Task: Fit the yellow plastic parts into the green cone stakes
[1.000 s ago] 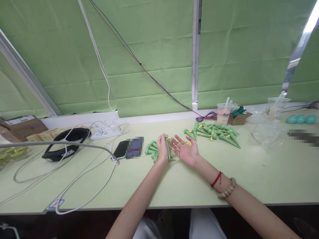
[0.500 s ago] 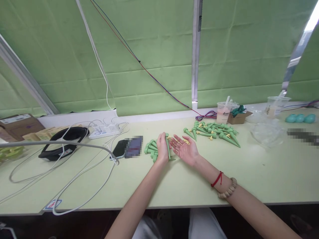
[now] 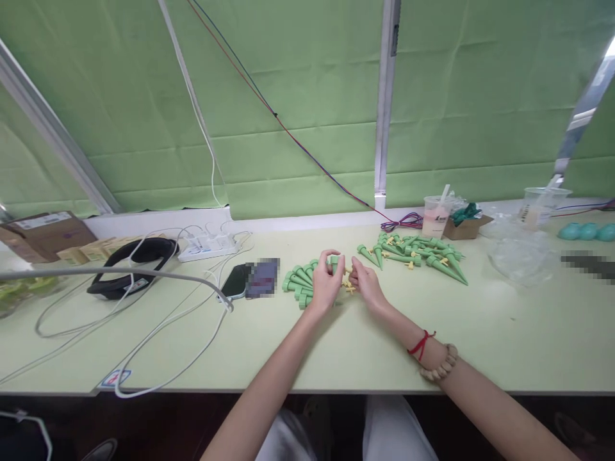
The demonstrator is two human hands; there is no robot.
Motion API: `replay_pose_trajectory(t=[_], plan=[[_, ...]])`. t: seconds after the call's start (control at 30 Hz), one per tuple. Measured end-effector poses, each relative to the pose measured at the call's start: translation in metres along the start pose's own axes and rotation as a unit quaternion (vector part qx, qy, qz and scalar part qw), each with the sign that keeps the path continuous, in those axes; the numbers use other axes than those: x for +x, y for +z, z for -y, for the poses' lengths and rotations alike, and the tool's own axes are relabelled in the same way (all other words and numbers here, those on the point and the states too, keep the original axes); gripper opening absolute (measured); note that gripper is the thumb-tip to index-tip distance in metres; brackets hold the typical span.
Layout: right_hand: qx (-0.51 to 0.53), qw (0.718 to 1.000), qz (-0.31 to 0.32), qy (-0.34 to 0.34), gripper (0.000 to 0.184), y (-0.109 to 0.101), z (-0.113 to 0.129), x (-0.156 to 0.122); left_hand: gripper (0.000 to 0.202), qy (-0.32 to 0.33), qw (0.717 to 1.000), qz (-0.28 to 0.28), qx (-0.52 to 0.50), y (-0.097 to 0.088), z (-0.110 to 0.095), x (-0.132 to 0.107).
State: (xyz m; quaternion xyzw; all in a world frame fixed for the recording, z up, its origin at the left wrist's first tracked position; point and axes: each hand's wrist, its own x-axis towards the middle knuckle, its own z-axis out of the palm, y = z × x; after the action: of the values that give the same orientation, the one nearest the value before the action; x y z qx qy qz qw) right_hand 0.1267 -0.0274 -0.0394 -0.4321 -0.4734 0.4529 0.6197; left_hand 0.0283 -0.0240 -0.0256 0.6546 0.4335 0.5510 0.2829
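My left hand (image 3: 327, 285) is wrapped round a green plastic spike (image 3: 335, 261), its wide capped end up between thumb and fingers. Close on the right, my right hand (image 3: 368, 286) pinches a small yellow plastic piece (image 3: 349, 270) at the spike's cap; whether the two parts touch I cannot make out. Several more yellow pieces (image 3: 350, 289) lie on the table just below, between both hands. Beside my left hand a row of green spikes (image 3: 298, 279) rests on the table, partly covered by that hand. A looser pile of green spikes (image 3: 423, 250) with yellow pieces among them lies behind my right hand.
Two phones (image 3: 262, 278) lie left of the row, near a white power strip (image 3: 207, 248), looping cables and a black headband (image 3: 129, 266). Behind the pile stand a drink cup (image 3: 435, 221) and a small cardboard box (image 3: 466, 228). Clear plastic bags (image 3: 521, 256) lie farther right.
My right hand was open, palm up, with yellow pieces on it. Now its fingers are pinched on one, and others lie on the table. The view has shifted slightly.
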Motion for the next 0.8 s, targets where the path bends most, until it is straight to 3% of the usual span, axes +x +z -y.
replay_pose_trajectory(t=[0.17, 0.3, 0.5, 0.63, 0.8], plan=[[-0.207, 0.968, -0.041, -0.132, 0.042, -0.008, 0.001, -0.005, 0.035, 0.021, 0.993, 0.100, 0.053, 0.001, 0.009, -0.002], [-0.299, 0.940, -0.070, -0.147, 0.042, -0.008, 0.003, -0.011, 0.033, 0.029, 0.993, 0.096, 0.055, 0.003, 0.011, -0.007], [-0.214, 0.960, -0.090, -0.159, 0.044, -0.010, -0.002, -0.004, 0.038, 0.046, 0.997, 0.061, -0.029, 0.010, 0.004, -0.010], [-0.173, 0.974, -0.089, -0.119, 0.047, -0.011, -0.006, 0.001, 0.040, 0.047, 0.997, 0.053, -0.027, 0.011, 0.001, -0.010], [-0.160, 0.978, -0.066, -0.116, 0.045, -0.012, -0.002, 0.001, 0.039, 0.049, 0.998, 0.025, -0.024, 0.013, 0.002, -0.013]])
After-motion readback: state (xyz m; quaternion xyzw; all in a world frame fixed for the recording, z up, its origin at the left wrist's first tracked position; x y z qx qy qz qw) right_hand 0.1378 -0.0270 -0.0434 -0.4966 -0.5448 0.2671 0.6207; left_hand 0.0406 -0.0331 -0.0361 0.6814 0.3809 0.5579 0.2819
